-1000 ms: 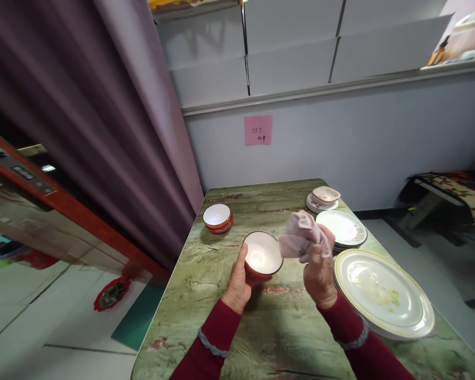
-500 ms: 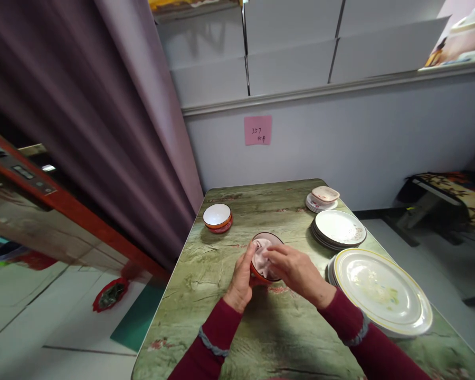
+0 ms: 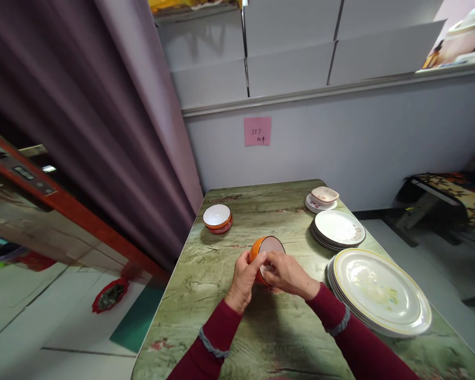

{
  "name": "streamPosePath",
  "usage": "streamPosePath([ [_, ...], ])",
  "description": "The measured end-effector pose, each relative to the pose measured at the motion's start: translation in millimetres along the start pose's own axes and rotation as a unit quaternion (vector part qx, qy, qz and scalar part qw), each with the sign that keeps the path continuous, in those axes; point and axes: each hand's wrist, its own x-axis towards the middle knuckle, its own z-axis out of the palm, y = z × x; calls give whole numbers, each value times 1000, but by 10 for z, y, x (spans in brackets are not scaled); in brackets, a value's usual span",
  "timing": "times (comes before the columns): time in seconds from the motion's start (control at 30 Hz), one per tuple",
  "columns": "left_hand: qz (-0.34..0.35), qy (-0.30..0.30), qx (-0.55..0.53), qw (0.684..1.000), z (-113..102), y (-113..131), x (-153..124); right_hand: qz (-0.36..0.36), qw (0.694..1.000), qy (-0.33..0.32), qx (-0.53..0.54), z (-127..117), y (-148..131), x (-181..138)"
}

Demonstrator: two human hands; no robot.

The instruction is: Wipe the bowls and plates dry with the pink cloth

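An orange bowl (image 3: 256, 249) with a white inside and dark rim is tilted on its side over the middle of the table. My left hand (image 3: 242, 278) grips its left wall, thumb over the rim and fingers round the outside. Inside the bowl, my right hand (image 3: 291, 273) has its fingers curled against the inner surface. A pale pinkish cloth, seen under these fingers a moment earlier, is now mostly hidden by them. Farther back on the left stand stacked bowls (image 3: 217, 217), the top one orange outside and white inside.
Along the right side of the green wood-patterned table (image 3: 206, 295) are a stack of large oval plates (image 3: 380, 290), a stack of round plates (image 3: 338, 228), and small plates (image 3: 311, 203) under a small dish (image 3: 324, 195). A wall with a pink note (image 3: 257, 131) stands behind.
The bowl has been turned so that its orange outer wall shows on the left. My right hand has moved slightly left and deeper into it, covering the cloth.
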Motion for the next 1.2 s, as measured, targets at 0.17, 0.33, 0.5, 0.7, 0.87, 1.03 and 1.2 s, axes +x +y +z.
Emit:
streamPosePath([
  [0.17,-32,-17,-56,998,22,11,-12,45,890,-42,452,-64,-41,-1],
  [0.33,-59,-20,-70,996,-63,20,4,94,828,190,518,-369,56,-110],
  [0.5,-43,-28,-20,999,-102,27,7,-5,903,393,174,-547,171,-147],
  [0.7,-12,-153,87,984,-49,136,-103,-187,951,231,-82,-305,133,-54],
  [0.87,12,-187,175,967,-77,232,-162,-176,971,128,-98,-247,182,-32],
  [1.03,66,-145,205,966,-44,272,-157,-122,970,202,65,-184,295,14],
  [1.2,130,-93,248,956,55,413,-206,15,923,254,288,-3,343,31],
])
